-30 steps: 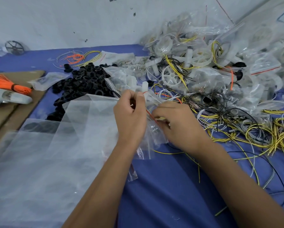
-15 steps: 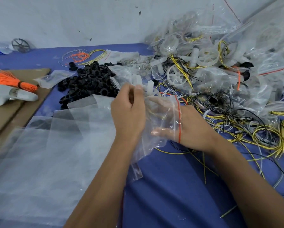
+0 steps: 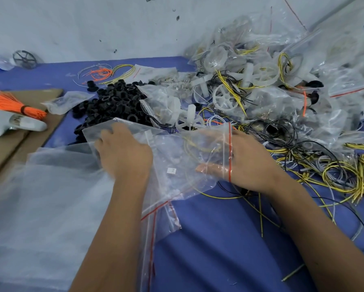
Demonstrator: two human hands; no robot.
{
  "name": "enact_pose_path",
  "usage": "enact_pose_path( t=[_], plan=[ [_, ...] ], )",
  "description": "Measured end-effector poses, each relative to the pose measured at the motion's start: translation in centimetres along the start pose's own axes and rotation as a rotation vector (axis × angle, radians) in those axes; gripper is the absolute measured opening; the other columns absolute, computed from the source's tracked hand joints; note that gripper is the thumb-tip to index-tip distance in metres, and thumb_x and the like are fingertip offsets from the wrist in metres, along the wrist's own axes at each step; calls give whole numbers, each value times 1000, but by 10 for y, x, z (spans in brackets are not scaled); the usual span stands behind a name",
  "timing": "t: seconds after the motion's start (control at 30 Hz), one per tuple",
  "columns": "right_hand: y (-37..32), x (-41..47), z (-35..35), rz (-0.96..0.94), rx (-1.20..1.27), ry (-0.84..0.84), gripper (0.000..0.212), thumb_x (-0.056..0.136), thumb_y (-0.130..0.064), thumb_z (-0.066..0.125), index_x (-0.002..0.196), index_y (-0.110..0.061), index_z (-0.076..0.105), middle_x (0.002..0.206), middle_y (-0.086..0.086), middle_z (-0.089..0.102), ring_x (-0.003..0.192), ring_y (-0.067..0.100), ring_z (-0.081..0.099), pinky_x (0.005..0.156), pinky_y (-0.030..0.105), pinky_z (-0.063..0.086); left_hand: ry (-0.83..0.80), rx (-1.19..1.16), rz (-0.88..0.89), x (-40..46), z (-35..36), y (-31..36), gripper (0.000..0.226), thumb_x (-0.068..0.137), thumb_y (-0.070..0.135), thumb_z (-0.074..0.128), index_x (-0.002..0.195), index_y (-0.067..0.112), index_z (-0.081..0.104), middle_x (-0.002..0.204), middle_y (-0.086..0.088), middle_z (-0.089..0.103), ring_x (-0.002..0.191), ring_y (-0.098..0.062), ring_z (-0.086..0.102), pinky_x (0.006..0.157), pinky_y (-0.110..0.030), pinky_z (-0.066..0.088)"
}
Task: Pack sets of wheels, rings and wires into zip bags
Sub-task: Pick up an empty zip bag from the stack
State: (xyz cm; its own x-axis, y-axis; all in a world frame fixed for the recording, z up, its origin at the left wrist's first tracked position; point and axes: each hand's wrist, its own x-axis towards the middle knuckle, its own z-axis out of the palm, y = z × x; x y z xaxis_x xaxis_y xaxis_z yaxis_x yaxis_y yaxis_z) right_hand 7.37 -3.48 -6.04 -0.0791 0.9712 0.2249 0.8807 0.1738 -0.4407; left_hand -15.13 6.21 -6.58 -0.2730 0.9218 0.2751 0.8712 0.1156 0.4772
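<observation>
While the far left of the frame just has an orange wire bundle (image 3: 12,103) and a white controller-looking gadget (image 3: 7,123) sitting on brown cardboard (image 3: 37,131), the lower left is covered by a stack of big clear plastic sheets (image 3: 40,207). Above that, left of center, there's a heap of black rings (image 3: 113,102) on the blue bench (image 3: 219,239).

Moving to the middle, the left hand (image 3: 124,157) lies on the clear sheets with its fingers reaching under the left end of a zip bag (image 3: 177,157). Whether its grip is actually pinching the bag edge I can't tell, the fingertips are hidden and blurred. The bag sits mid-frame, stretched sideways between both hands, red zip line on the right side, a yellow wire loop visible inside.

The right hand (image 3: 246,163) is pushed into the bag's mouth, fingers straight and spread, thumb showing through the plastic. Another empty zip bag (image 3: 160,220) lies below the held one.

Right of center, white wheels (image 3: 227,98) sit among filled bags (image 3: 271,60) piled in the upper right, and loose yellow, black and grey wires (image 3: 335,175) sprawl at the right edge.
</observation>
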Motion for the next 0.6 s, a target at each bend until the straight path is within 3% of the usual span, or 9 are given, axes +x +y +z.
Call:
enact_pose_path(
  t=[0.07, 0.13, 0.2, 0.23, 0.33, 0.4, 0.47, 0.53, 0.6],
  plan=[
    [1, 0, 0, 3, -46, -22, 79, 72, -89, 53, 137, -45, 53, 134, -19, 60, 129, 13, 49, 100, 42, 48, 98, -98, 68, -3, -1, 4, 32, 77, 3, 61, 107, 12, 58, 120, -16, 55, 112, -36, 51, 80, -31, 32],
    [-2, 0, 1, 11, -145, -27, 88, 69, -94, 45, 144, -47, 44, 136, -17, 57, 133, 14, 44, 100, 41, 44, 163, -406, 220, -8, -1, 17, 22, 76, 1, 59, 94, 14, 60, 101, -5, 59, 91, -23, 56, 71, -24, 30],
    [-8, 0, 4, 15, -281, -47, 93, 67, -96, 34, 144, -46, 42, 137, -16, 56, 133, 15, 40, 95, 41, 39, 31, -766, 361, -23, -1, 37, 7, 81, 13, 61, 81, 18, 56, 77, 8, 58, 69, -9, 52, 64, -23, 38],
    [-12, 0, 7, 10, -316, -54, 91, 66, -95, 33, 141, -44, 46, 134, -15, 57, 131, 15, 41, 94, 41, 39, -79, -861, 400, -33, 1, 46, 14, 84, 25, 64, 77, 20, 53, 68, 10, 54, 63, -5, 49, 62, -24, 39],
    [-20, 0, 12, -34, -182, -41, 66, 73, -78, 49, 123, -36, 57, 114, -17, 62, 113, 15, 51, 94, 43, 45, -295, -709, 516, -58, 14, 58, 46, 78, 64, 67, 74, 23, 48, 64, 9, 55, 60, -10, 53, 60, -32, 45],
    [-18, 1, 11, -69, -75, -65, 49, 79, -59, 65, 119, -32, 61, 112, -13, 64, 108, 17, 56, 93, 43, 48, -316, -690, 492, -60, 25, 56, 45, 73, 65, 70, 74, 24, 49, 68, 11, 59, 60, -8, 55, 61, -33, 48],
    [-12, 4, 11, -141, -46, -35, 27, 82, -29, 71, 106, -17, 72, 107, -3, 71, 107, 23, 61, 93, 43, 50, -326, -756, 394, -53, 31, 50, 37, 72, 54, 70, 74, 23, 52, 68, 16, 60, 58, -5, 53, 62, -31, 48],
    [-7, 4, 10, -114, 4, 183, 19, 77, -6, 63, 89, -10, 76, 93, 2, 76, 92, 26, 67, 86, 43, 53, -338, -764, 332, -47, 34, 47, 28, 72, 46, 67, 73, 21, 54, 64, 14, 59, 57, -6, 52, 61, -30, 47],
    [-7, 7, 7, 17, 56, 459, 25, 75, -3, 57, 83, -15, 78, 79, -1, 75, 75, 20, 67, 74, 39, 56, -353, -769, 308, -46, 35, 45, 20, 72, 40, 64, 73, 22, 56, 64, 13, 60, 57, -5, 52, 60, -28, 46]
  ],
)
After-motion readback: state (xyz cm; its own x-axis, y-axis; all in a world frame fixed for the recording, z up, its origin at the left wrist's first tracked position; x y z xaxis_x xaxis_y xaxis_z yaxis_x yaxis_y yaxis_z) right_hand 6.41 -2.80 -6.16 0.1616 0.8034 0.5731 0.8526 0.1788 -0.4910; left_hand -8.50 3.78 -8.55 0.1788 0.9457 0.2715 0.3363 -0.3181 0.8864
